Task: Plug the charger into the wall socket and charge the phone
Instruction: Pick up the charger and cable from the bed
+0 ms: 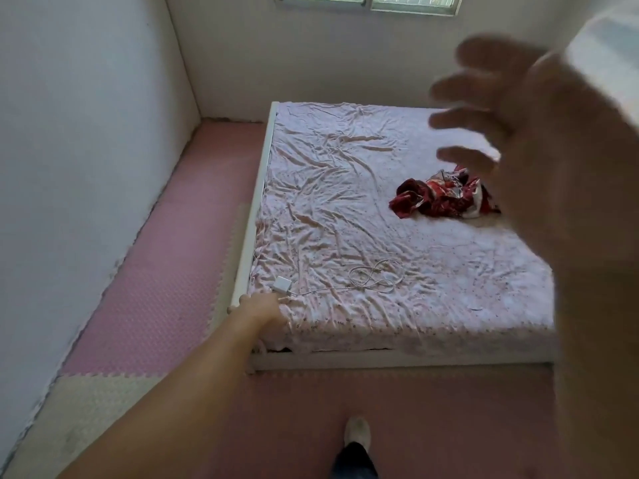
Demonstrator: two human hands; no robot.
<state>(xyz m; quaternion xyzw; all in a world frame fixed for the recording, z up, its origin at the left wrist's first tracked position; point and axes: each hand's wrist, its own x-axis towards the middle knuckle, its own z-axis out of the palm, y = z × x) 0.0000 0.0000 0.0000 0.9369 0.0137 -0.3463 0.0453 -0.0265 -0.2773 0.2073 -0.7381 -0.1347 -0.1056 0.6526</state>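
A white charger block (281, 284) lies on the near left corner of the bed (345, 202), its white cable (371, 277) trailing right into a loose coil. My left hand (259, 307) reaches down to that corner, fingertips just below the charger block, not clearly touching it. My right hand (539, 160) is raised close to the camera, blurred, fingers spread and holding nothing. No phone or wall socket shows in this view.
A crumpled red patterned cloth (439, 197) lies on the wrinkled pink sheet. Pink foam mats (166, 271) cover the floor beside and before the bed. White walls close in left and behind; a window (370, 1) is at the top. My shoe (358, 430) stands below.
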